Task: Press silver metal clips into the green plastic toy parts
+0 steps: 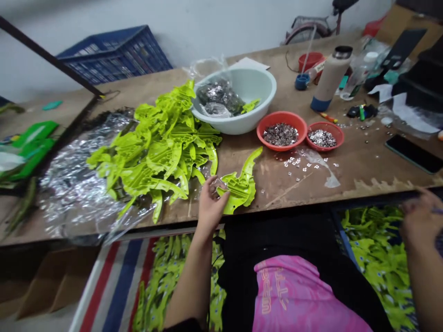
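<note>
I read the light as bright, even and diffuse, falling from above; I can't place the source. Shadows are soft: a faint one under the white basin (238, 123), deeper shade below the table (363, 170) edge. The clear plastic sheet (69, 184) throws hard white glare, and the metal bits in the red bowl (281, 146) sparkle. The lime-green part (238, 186) looks saturated but not clipped. Left hand (211, 203) is acceptably sharp; right hand (420, 216) at the frame edge is motion-smeared. The whole frame is slightly soft. Wide-angle distortion bows the table edge and the dark bar (48, 57) at upper left. Far-right clutter goes dim and mushy.
</note>
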Tool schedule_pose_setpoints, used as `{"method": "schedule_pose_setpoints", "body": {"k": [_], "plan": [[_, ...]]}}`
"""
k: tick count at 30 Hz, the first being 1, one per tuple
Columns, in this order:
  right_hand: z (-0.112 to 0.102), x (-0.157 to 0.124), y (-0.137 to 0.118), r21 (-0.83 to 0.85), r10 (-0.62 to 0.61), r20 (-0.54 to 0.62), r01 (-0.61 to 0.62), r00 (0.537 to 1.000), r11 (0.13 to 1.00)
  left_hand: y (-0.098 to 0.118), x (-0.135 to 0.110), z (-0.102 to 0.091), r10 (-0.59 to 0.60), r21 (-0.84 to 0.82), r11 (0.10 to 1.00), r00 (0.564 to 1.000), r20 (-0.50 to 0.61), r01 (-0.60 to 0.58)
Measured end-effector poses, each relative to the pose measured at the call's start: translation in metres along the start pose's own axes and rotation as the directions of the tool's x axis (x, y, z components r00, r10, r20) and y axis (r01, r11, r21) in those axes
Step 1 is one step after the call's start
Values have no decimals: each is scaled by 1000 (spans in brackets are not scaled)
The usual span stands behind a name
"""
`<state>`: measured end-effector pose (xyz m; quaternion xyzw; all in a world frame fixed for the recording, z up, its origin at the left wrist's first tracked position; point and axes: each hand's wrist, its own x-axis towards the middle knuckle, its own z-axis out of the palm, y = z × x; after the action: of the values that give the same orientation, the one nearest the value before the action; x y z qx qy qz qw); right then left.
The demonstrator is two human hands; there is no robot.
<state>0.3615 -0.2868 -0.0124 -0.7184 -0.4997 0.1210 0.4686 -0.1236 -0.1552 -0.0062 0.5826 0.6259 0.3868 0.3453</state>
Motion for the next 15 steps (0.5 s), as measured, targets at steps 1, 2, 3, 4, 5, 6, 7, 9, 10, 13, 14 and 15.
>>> {"method": "schedule_pose_setpoints", "body": {"k": [1,2,3,4,5,6,7,9,10,13,14,15], "plan": [[13,13,-6,44,20,-184,-12,983,999,5,-4,2,-17,-112,994,997,-69,9],[29,27,-17,99,0,-267,28,964,995,11,-8,5,-43,-238,971,989,-144,8],[48,43,-31,189,-60,-284,118,957,975,19,-11,10,-82,-371,929,974,-210,-2],[69,61,-49,269,-124,-219,182,968,946,28,-12,17,-126,-489,872,959,-256,-16],[92,79,-68,309,-174,-71,187,982,933,37,-12,24,-170,-584,812,952,-256,-12],[116,99,-88,327,-213,11,198,977,924,46,-9,33,-209,-659,752,953,-220,12],[140,119,-107,312,-251,87,213,964,926,55,-3,43,-238,-719,693,958,-159,53],[186,155,-139,76,-301,359,294,883,953,72,19,63,-254,-788,599,967,-21,140],[207,170,-150,-39,-277,515,345,811,938,79,34,72,-239,-801,575,970,30,167],[250,193,-163,-185,-179,727,440,663,879,89,89,95,-162,-829,528,980,113,183],[256,194,-162,-182,-179,744,453,643,873,89,106,100,-141,-840,511,982,127,182],[259,194,-159,-172,-189,745,458,640,872,87,120,104,-122,-850,494,983,139,182]]}}
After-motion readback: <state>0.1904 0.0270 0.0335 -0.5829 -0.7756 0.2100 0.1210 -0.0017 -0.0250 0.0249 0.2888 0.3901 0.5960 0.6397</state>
